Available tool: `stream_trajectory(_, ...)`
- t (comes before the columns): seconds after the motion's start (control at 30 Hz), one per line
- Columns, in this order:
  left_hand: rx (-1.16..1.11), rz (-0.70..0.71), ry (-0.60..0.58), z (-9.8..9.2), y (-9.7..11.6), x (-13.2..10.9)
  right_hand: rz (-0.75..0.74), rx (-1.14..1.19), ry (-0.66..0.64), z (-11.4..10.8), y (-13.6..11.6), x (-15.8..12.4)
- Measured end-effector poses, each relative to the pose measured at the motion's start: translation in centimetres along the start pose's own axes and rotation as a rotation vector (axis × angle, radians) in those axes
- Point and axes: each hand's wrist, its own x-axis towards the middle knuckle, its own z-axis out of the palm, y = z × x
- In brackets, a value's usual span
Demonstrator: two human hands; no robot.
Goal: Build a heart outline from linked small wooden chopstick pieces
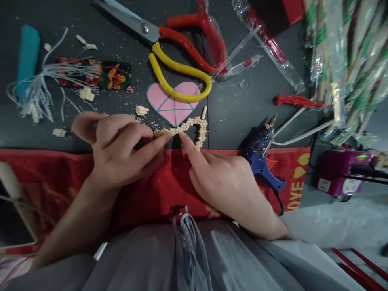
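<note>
A pale, knobbly strip of small stick pieces [200, 131] lies bent on the dark tabletop at the middle, its right part curving round like half a heart. My left hand [118, 149] has its fingers bent and closed around the strip's left end; its thumb is mostly hidden. With its index finger stretched out, my right hand [220, 173] touches the strip's middle from the near side, its other fingers curled loosely. Just beyond the strip lies a pink paper heart [174, 107] with green lines. One loose stick piece [204, 112] rests against the strip's upper right.
Scissors [182, 70] with yellow and orange handles overlap the heart. A blue glue gun [262, 153] lies right, near a purple power box [342, 171]. Bundled wrapped sticks [351, 68] fill the far right. White strings [39, 89] lie left. A red cloth [169, 190] covers the near edge.
</note>
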Motion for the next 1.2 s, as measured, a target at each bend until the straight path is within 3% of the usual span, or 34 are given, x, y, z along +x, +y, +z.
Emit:
stream_trajectory(0.17, 0.003, 0.019, -0.012, 0.1, -0.1, 0.1, 0.012, 0.008, -0.031, 0.0, 0.1, 0.0)
stream_trajectory(0.43, -0.036, -0.067, -0.053, -0.1, -0.4, -0.5, 0.052, 0.003, -0.022, 0.1, 0.6, 0.0)
stream_trajectory(0.57, -0.05, -0.054, 0.016, -0.2, -0.4, -0.2, 0.082, -0.038, -0.045, 0.1, 0.6, 0.0)
stream_trajectory(0.67, -0.044, -0.154, 0.021, -0.1, -0.4, 0.0, 0.09, -0.053, -0.074, 0.1, 0.6, 0.1)
stream_trajectory(0.77, -0.022, -0.238, -0.02, 0.1, -0.3, -0.1, 0.107, -0.058, -0.142, -0.1, 0.6, 0.3)
stream_trajectory(0.97, 0.015, -0.185, -0.029, 0.5, -0.4, -0.1, 0.152, -0.043, -0.339, -0.8, 0.3, 1.1)
stream_trajectory(1.2, -0.002, -0.188, -0.031, 0.6, -0.5, 0.1, 0.182, -0.028, -0.454, -1.1, 0.1, 1.6)
